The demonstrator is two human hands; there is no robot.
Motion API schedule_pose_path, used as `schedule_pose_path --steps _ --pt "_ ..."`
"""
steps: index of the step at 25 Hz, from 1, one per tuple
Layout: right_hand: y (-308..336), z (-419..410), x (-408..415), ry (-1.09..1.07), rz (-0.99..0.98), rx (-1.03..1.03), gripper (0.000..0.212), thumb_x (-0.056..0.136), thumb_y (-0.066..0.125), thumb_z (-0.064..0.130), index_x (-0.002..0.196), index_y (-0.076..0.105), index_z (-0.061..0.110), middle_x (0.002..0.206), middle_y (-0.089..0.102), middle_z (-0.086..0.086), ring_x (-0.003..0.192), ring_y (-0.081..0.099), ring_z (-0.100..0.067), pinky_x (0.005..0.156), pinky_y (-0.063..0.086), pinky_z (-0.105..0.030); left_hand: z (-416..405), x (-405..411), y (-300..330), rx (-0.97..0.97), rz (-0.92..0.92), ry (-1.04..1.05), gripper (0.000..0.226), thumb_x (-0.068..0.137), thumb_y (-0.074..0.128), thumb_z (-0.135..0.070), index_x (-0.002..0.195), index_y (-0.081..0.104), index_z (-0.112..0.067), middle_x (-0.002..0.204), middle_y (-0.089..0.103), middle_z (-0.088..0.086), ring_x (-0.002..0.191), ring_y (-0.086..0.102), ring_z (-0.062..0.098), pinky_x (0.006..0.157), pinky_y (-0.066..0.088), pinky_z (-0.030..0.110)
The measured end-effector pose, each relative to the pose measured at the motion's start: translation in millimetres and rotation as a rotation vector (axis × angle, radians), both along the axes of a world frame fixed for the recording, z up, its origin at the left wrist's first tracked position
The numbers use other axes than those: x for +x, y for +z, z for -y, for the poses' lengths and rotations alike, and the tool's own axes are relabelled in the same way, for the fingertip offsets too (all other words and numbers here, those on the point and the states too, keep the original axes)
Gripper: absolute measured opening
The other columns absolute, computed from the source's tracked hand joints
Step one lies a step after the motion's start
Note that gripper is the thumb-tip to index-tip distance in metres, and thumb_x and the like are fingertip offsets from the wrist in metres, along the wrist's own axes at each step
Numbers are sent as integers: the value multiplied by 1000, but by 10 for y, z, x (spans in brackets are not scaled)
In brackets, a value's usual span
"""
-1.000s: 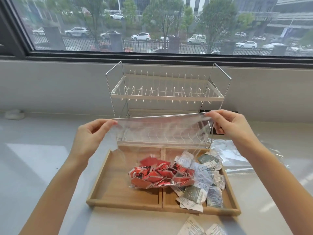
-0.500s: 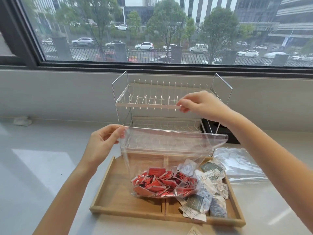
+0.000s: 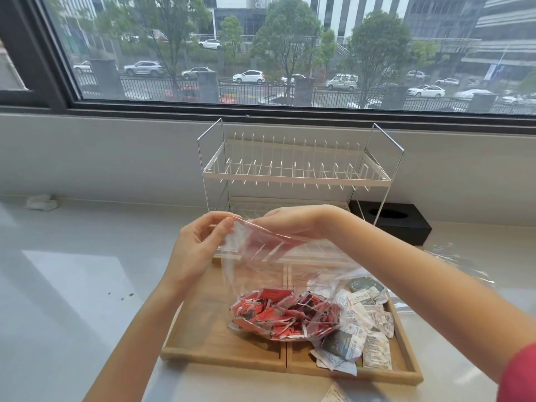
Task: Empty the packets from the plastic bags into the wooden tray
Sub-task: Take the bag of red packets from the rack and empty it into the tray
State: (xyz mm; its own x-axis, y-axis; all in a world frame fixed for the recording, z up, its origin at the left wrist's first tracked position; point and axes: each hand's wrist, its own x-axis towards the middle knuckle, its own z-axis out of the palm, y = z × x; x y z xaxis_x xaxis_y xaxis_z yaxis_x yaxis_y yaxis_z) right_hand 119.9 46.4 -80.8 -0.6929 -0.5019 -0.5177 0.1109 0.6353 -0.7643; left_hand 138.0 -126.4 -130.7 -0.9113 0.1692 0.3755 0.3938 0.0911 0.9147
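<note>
Left hand [image 3: 200,245] pinches the top left corner of the clear plastic bag [image 3: 261,256] between thumb and fingers, held closed on the film. Right hand [image 3: 293,223] meets it at the same corner, fingers curled onto the bag's rim; it looks like a grip, but the fingertips are hidden behind the film, so not certain.

Bag hangs down over the wooden tray [image 3: 220,352], its belly resting across the centre divider. Red packets [image 3: 284,314] are all inside the bag, none out. White and green packets [image 3: 359,323] lie loose in the right compartment, touching the bag's side. Left compartment is mostly bare wood.

Step in hand: opening the mouth, I think. The seal isn't clearly parted.

Risks:
- Both hands sit at one corner, so the far side of the mouth sags. Tipping now would let packets bunch in the slack and stall.
- The bag straddles the divider. A quick dump could send red packets into the white pile or over the near rim.
- One packet [image 3: 333,397] lies on the counter beyond the tray's near edge.
- An empty bag [image 3: 452,256] lies just right of the tray; loose film could snag the sleeve.
</note>
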Motion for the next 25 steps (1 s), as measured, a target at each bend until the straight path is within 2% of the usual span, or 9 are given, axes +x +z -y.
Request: schedule_pose_path --steps 2,5,8,10,12,14,17,21,25 --pt "9 -13 17 -4 31 -70 35 97 30 36 104 58 16 107 64 -5 98 61 -18 91 47 -31 -16 -1 -14 -1 -1 0 15 87 53 -17 83 66 -22 74 69 -18 74 62 0 67 49 12" --pt "25 -28 28 -28 54 -136 38 98 25 34 110 56 14 98 65 1 85 60 -10 92 48 -31 -27 9 -34 2 2 -4 16 88 51 -19 82 64 -24 72 68 -18 73 63 0 67 51 13" --pt "51 -38 63 -28 1 -140 46 95 29 45 119 54 14 105 65 1 93 61 -10 95 47 -32 -39 1 -46 35 24 22 17 90 49 -19 80 63 -24 68 68 -18 68 62 -1 63 50 11" --pt "65 -44 86 36 -124 -63 39 93 44 37 123 54 14 114 65 -2 99 62 -9 95 49 -27 -44 -16 -52 53 37 48 17 90 50 -19 80 63 -24 65 67 -17 66 60 -2 60 48 11" --pt "69 -53 88 51 -216 -25 31 90 54 20 120 57 10 117 66 -9 92 65 -9 87 51 -20 -44 -26 -68 58 52 43 15 90 50 -20 84 63 -24 65 66 -14 64 59 -2 60 49 12" --pt "59 -76 71 2 -244 -44 29 90 52 10 117 59 4 112 67 -14 82 65 -8 75 51 -14 -28 -12 -116 26 88 -4 12 88 51 -21 91 63 -23 72 66 -8 65 61 -1 64 49 10" --pt "61 -138 44 -83 -289 -55 25 89 54 10 112 61 6 101 69 -9 74 67 -4 68 52 -12 6 31 -279 -66 183 -76 11 85 57 -15 92 64 -21 82 67 -4 71 63 -4 66 45 5" --pt "35 -211 38 -159 -333 -50 19 88 56 16 105 64 15 88 72 4 74 68 -1 67 52 -13 19 48 -413 -56 218 -57 17 83 59 -8 77 68 -22 66 70 -11 68 62 -4 65 44 5" --pt "13 -209 54 -210 -360 -69 16 88 55 15 101 64 17 88 71 2 71 66 -2 62 49 -13 -50 50 -366 -27 179 -52 16 87 54 -13 76 65 -18 63 63 -7 63 58 -3 64 44 6"
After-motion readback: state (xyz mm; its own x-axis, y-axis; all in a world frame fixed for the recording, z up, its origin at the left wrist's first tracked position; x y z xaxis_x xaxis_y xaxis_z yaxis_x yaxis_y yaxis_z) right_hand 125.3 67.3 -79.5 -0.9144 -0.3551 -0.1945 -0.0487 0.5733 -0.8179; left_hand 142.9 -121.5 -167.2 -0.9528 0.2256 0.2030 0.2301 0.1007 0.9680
